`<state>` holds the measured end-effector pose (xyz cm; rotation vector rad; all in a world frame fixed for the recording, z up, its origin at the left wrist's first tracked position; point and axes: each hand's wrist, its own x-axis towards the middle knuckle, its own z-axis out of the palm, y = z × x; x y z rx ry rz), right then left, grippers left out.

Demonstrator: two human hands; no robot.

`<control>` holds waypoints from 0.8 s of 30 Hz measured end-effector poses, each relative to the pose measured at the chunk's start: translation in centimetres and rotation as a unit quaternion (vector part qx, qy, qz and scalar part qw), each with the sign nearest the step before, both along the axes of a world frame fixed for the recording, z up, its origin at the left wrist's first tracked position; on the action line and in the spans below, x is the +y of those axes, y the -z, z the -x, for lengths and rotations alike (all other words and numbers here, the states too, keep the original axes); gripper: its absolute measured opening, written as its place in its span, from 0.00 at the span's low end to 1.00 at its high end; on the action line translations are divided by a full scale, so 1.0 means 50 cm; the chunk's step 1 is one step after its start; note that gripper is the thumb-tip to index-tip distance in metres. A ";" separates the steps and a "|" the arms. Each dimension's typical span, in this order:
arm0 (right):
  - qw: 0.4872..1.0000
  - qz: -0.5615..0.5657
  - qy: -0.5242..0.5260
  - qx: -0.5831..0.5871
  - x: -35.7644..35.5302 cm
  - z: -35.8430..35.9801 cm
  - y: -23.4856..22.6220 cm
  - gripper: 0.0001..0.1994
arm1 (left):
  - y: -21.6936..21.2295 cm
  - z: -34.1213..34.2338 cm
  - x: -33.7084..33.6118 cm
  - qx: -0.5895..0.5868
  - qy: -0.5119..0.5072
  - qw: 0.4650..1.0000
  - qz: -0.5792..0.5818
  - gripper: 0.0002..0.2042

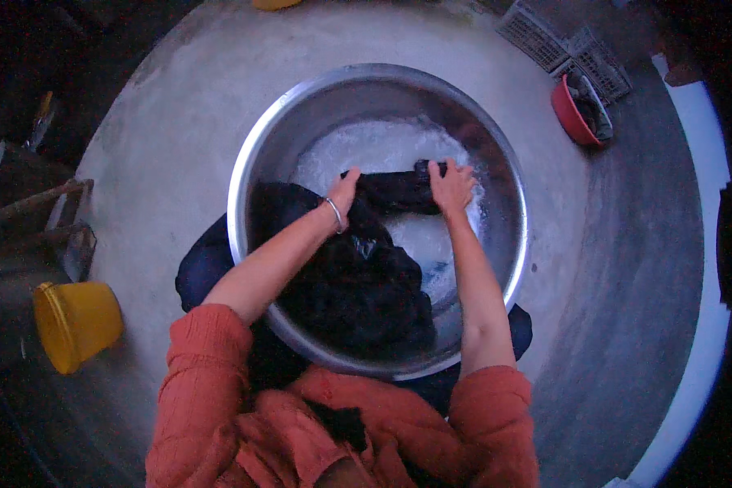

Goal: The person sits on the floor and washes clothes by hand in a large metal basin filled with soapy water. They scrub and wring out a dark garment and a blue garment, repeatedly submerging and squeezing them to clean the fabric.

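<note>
A large round metal basin (248,150) sits in front of me between my legs, with foamy water (366,145) in it. A dark, wet garment (350,289) is heaped in its near left part, and a stretch of the cloth runs up between my hands. My left hand (343,198), with a silver bangle at the wrist, is closed on the cloth's left end. On the right end my right hand (453,187) grips the cloth, thumb toward the left. The fingertips of both hands are partly hidden by the cloth.
A yellow bucket (89,321) lies tipped at the left, below some wooden furniture (41,215). At the far right stand a red tub (573,114) with dark contents and grey plastic crates (537,37). The floor (171,154) is concrete.
</note>
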<state>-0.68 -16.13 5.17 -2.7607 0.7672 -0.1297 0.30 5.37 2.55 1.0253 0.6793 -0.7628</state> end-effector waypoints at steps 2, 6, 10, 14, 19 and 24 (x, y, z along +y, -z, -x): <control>0.998 -0.039 0.041 0.025 0.003 0.023 -0.010 0.27 | 0.013 0.013 -0.006 -0.051 -0.005 0.998 -0.032 0.25; 0.945 -0.306 -0.116 0.004 0.039 0.050 0.053 0.21 | -0.017 0.023 -0.025 -0.049 0.004 0.999 0.020 0.27; 0.911 -0.332 -0.216 -0.117 0.215 0.108 -0.084 0.15 | -0.014 0.007 0.010 -0.049 0.037 0.987 0.149 0.28; 0.896 -0.292 -0.254 -0.216 0.311 0.150 -0.192 0.13 | -0.019 -0.003 0.036 0.026 0.172 0.788 0.591 0.25; 0.965 -0.142 -0.084 -0.206 0.205 0.043 -0.084 0.17 | -0.150 0.065 -0.020 -0.015 0.056 0.985 0.162 0.13; 0.994 -0.100 -0.005 0.037 0.011 -0.002 -0.012 0.31 | -0.054 0.021 -0.010 -0.052 0.006 0.998 0.018 0.17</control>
